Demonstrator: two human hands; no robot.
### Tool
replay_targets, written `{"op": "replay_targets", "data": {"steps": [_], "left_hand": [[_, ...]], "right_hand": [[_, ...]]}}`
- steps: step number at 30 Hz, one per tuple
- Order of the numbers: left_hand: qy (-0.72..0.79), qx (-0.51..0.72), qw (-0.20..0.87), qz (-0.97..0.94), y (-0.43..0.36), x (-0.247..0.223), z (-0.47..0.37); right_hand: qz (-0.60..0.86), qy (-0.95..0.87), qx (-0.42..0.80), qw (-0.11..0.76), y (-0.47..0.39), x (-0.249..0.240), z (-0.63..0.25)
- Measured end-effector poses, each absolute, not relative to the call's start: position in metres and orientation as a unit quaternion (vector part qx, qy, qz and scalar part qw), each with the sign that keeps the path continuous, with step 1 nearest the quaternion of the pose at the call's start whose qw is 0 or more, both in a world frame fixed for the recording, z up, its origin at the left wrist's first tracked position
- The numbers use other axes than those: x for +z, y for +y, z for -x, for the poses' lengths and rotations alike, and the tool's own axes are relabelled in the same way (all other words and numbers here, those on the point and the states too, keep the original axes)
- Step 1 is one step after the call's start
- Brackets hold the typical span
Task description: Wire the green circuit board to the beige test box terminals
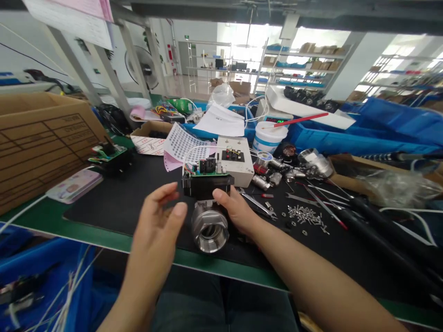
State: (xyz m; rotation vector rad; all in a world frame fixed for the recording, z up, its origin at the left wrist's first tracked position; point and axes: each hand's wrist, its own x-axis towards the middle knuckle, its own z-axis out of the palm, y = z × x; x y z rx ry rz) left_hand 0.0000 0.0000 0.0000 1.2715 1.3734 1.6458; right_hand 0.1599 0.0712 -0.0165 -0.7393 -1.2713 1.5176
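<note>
Steel valve [206, 218], shiny, rounded and hollow, is sitting between the open, loosely curved left hand [159, 220] and the right hand [239, 210], which is gripping a black plastic box [206, 186] just above.

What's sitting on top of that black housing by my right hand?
On the black housing sits a green circuit board bearing a black component. Whatever lies beneath the board, inside the housing, is covered.

Two green circuit boards [221, 174] [119, 154], one spool [265, 156]
</note>
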Motion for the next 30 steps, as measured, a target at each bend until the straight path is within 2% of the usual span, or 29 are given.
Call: {"op": "replay_targets", "data": {"steps": [5,10,30], "left_hand": [[0.447,0.609,0.409,-0.512,0.045,-0.017,-0.011],[0.407,0.607,0.431,-0.528,0.061,-0.026,-0.012],[0.375,0.650,0.424,-0.508,0.063,-0.035,-0.018]], "right_hand": [[0.281,-0.521,0.628,0.505,0.070,-0.018,-0.159],[0.271,-0.524,0.630,0.506,0.071,-0.018,-0.159],[0.277,-0.522,0.637,0.496,0.071,-0.019,-0.160]]}}
